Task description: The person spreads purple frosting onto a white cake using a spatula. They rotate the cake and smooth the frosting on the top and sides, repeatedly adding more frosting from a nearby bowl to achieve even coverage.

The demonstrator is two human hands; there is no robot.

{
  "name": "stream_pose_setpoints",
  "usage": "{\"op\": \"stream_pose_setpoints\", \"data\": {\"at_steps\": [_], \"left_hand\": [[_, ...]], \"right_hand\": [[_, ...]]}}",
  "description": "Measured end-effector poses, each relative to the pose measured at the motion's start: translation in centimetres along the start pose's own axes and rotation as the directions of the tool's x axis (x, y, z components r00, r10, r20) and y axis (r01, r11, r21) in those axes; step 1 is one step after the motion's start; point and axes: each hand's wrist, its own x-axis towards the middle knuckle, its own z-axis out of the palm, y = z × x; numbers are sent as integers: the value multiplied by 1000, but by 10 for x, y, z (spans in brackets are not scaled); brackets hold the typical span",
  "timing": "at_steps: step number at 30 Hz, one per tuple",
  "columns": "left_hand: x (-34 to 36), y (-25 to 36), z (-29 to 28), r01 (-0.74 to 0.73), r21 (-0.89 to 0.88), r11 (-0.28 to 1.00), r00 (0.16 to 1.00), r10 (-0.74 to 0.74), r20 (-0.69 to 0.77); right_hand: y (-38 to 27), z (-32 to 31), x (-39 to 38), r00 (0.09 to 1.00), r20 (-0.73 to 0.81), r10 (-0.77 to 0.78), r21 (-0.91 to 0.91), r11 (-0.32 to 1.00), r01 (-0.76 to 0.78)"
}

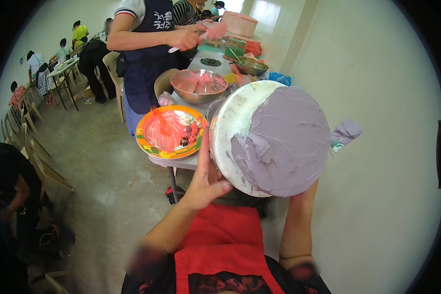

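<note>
A round cake (291, 142) coated in uneven lavender frosting sits on a white round cake board (225, 152), tilted in front of me. My left hand (207, 179) grips the board's near left edge, thumb near the rim and fingers reaching up along it. The right forearm rises to the cake's near right side; my right hand is hidden behind the cake, so its fingers do not show. Past the cake's right side sticks out a lavender-smeared piece (346, 133) with a green and white patch; what it is I cannot make out.
Left of the cake, an orange-rimmed plate (144, 142) holds pink frosting and red pieces. Beyond it stand a metal bowl (201, 98) of pink frosting and a pink cake (240, 23). A co-worker in a navy apron (149, 73) holds a pink-smeared spatula. A wall (377, 196) is at right.
</note>
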Motion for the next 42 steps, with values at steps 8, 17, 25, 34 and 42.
{"op": "stream_pose_setpoints", "data": {"at_steps": [8,17,25,34,42], "left_hand": [[-3,-15,9,-6,-23,1000,974,1,-225],[-2,-32,17,-24,-28,999,966,16,-259],[5,-39,29,-55,44,998,968,64,-244],[8,-45,35,-39,33,999,942,48,-332],[22,-24,35,63,-161,985,941,-112,-319]], "right_hand": [[10,6,-6,999,-19,51,108,993,-48],[14,17,-27,999,52,16,175,984,-25],[6,39,-41,983,-50,175,240,958,-158],[19,40,-46,987,-55,149,212,968,-134],[18,21,-43,987,18,159,203,966,-159]]}}
